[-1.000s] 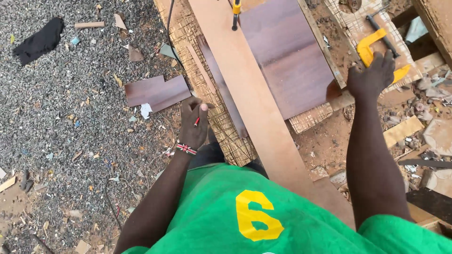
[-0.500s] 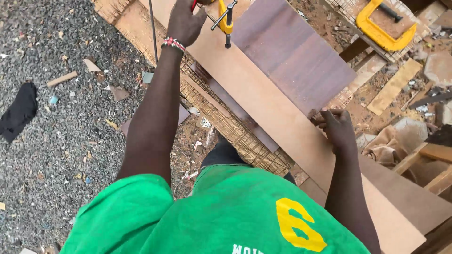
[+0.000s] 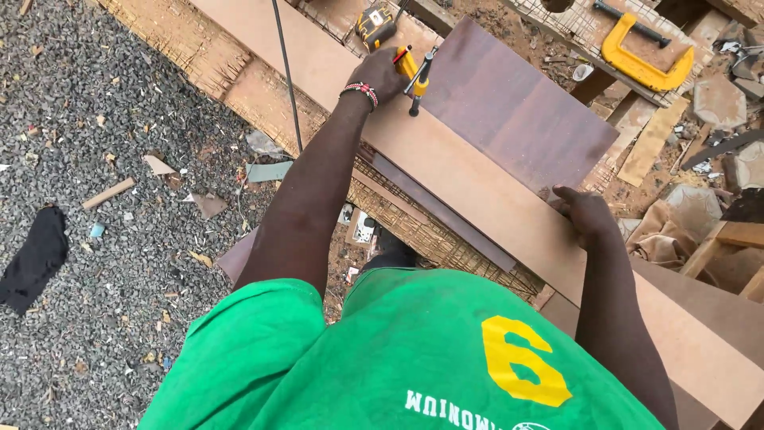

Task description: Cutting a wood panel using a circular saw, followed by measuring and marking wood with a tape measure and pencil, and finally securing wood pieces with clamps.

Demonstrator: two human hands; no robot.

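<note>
- While the person in the green shirt leans over the work, the left arm reaches straight forward and the left hand (image 3: 380, 73) is at the far end of the long pale brown fibreboard plank (image 3: 477, 179).
- The left fingers are curled shut around the yellow handle of a small yellow and black bar clamp (image 3: 415, 70), which stands on the plank's far part, just at the edge of the dark board.
- A red pencil tip (image 3: 401, 52) shows at the top of that hand; a red and white beaded bracelet (image 3: 360, 91) circles the wrist.
- The right arm is bent close to the body, and the right hand (image 3: 587, 213) rests on the plank's right edge, nearer the person, fingers curved down over the edge and pressing on it.
- The plank runs diagonally from the top left to the bottom right, lying over a woven mesh frame (image 3: 446, 239).
- One dark purple-brown laminated board (image 3: 517, 119) lies just beside the plank, on its right, touching it along one side.
- One large yellow C-shaped clamp (image 3: 643, 64) lies well apart at the top right, on a mesh surface.
- One yellow and black power tool (image 3: 376, 24) sits just beyond the left hand.
- One thin black cable (image 3: 285, 72) crosses the plank at the left.
- One black cloth (image 3: 36, 259) lies on the grey gravel (image 3: 95, 103) at the far left, with several wood scraps scattered about.
- Counted: two hands, two clamps, one plank, one dark board.
</note>
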